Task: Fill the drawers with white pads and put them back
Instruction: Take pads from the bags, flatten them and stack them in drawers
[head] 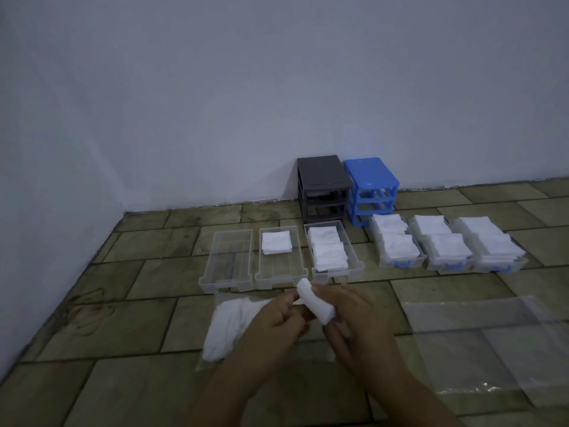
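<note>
Tiled floor (129, 328), hands (317, 318), soft folded pad (314, 298)

The tiled floor (129, 328) carried six clear drawers (228, 260) in a row, a grey drawer frame (321, 188) and a blue drawer frame (371, 189) against the wall behind them, a bag of white pads (228, 325) nearer, and clear plastic sheets (492, 343) at right.

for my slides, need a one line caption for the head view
Both hands hold a white pad above six clear drawers, four of them filled, before two emptied cabinets.
</note>
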